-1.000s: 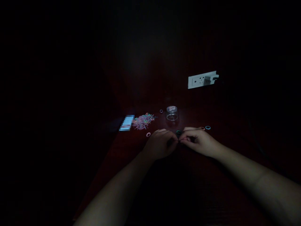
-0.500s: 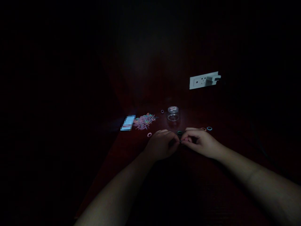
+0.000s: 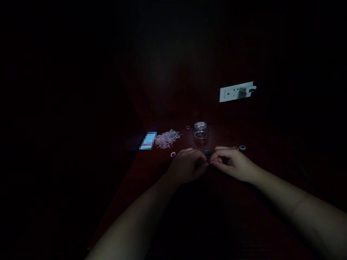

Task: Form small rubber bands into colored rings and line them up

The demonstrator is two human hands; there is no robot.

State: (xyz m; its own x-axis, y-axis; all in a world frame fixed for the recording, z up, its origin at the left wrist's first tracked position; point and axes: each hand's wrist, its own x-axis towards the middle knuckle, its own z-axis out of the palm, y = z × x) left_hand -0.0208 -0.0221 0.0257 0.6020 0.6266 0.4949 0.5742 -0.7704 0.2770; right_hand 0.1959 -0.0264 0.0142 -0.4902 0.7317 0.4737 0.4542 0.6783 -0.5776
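In the dim head view, my left hand (image 3: 188, 165) and my right hand (image 3: 232, 163) meet above the dark red table (image 3: 135, 173), fingertips pinched nearly together. Something tiny and dark sits between the fingertips, too small to make out. Just behind them lies a green ring (image 3: 208, 152). An orange ring (image 3: 235, 148) and a blue ring (image 3: 242, 147) are beyond my right hand, the orange one partly hidden by it. A pink ring (image 3: 172, 154) rests left of my left hand.
A clear lidded jar (image 3: 200, 131) stands behind the hands, with a small purple ring (image 3: 188, 128) beside it. To the left are a pile of colourful bands (image 3: 168, 139) and a glowing, pixelated screen (image 3: 148, 141). A white socket panel (image 3: 230, 93) holds a plug.
The view has shifted very slightly. Both hands keep their pinch, with only a tiny movement at the fingertips.
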